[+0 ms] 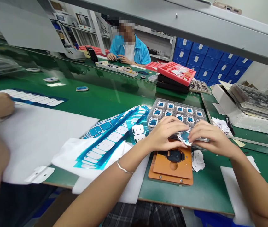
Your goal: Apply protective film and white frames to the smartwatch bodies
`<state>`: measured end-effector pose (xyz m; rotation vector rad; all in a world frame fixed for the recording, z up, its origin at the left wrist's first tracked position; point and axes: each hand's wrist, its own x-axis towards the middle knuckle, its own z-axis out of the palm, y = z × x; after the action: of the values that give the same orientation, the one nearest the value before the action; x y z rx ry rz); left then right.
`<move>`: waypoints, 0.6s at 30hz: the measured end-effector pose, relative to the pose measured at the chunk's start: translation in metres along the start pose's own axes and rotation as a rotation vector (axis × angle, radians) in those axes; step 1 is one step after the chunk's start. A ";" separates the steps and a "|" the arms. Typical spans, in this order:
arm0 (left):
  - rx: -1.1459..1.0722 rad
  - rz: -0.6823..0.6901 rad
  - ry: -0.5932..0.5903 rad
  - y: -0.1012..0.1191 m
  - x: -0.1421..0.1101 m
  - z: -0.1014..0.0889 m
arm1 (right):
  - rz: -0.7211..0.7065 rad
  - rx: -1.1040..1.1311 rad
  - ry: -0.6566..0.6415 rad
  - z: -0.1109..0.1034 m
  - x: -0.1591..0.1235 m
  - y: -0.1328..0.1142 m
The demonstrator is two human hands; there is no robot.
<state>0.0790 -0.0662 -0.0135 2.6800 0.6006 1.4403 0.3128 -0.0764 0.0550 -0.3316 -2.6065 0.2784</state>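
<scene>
Small blue film [184, 136] is apparently pinched between left grip [164, 134] and right grip [211, 135] at a plastic tray [176, 108] edge, orange jig [171, 167] just below.

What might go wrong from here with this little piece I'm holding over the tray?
The small blue-and-white part is held between the left hand and right hand right over the clear tray, so it might slip and land on the parts there. The left forearm also lies close beside the blue film sheets, and might drag or crease them.
</scene>
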 end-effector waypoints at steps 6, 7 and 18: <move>-0.011 0.005 0.147 0.000 0.001 0.004 | 0.099 -0.020 0.222 0.012 0.000 0.003; -0.009 0.010 0.179 0.000 0.001 0.005 | 0.123 -0.013 0.257 0.015 0.000 0.005; 0.044 0.009 0.341 -0.002 0.002 0.003 | 0.176 0.373 0.286 0.044 -0.001 0.013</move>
<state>0.0820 -0.0635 -0.0145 2.4847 0.6440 1.9262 0.2946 -0.0700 0.0132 -0.4321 -2.1914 0.7113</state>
